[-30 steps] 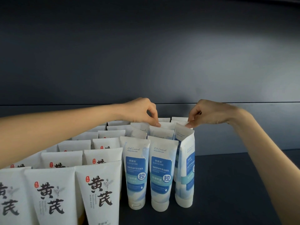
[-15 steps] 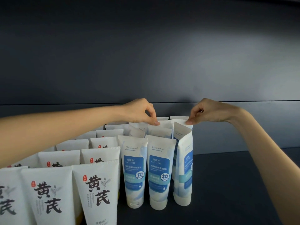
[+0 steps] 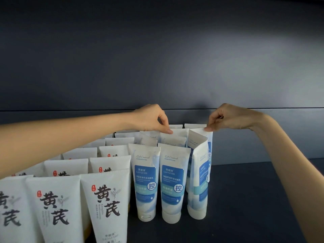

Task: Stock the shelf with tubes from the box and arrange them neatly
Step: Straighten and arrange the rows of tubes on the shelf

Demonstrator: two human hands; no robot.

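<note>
Straightening blue tubes (image 3: 174, 185) on the shelf (image 3: 254, 199), both hands up at the crimped top edges. The left hand (image 3: 150, 120) reaches in from the left, thumb and forefinger pressed together on the top of a far tube (image 3: 180, 133) in the middle blue column; other fingers curled. The right hand (image 3: 226, 118) comes in from the right, fingers (image 3: 209, 128) pinching a top corner in the right blue column, right where the turned tube (image 3: 198, 172) peaks; can't tell for sure whether that corner is its own or belongs to the tube just behind. All tubes stand cap-down, long axis vertical. The two near blue ones face the camera squarely, crimps running left-right. The turned tube shows its label edge-on, crimp running diagonally near-far, so it breaks the row. Key relation: it sits straight below the right-hand fingertips, touching or nearly so, while the left hand is one column over and farther back, so the right hand is the closer one. Judged next move: twist about the vertical axis until the label faces near, without tipping the neighbours, which stand just beside it. White tubes (image 3: 105, 199) with black characters fill the left in tidy rows. Box not in view. Shelving looks well along.
</note>
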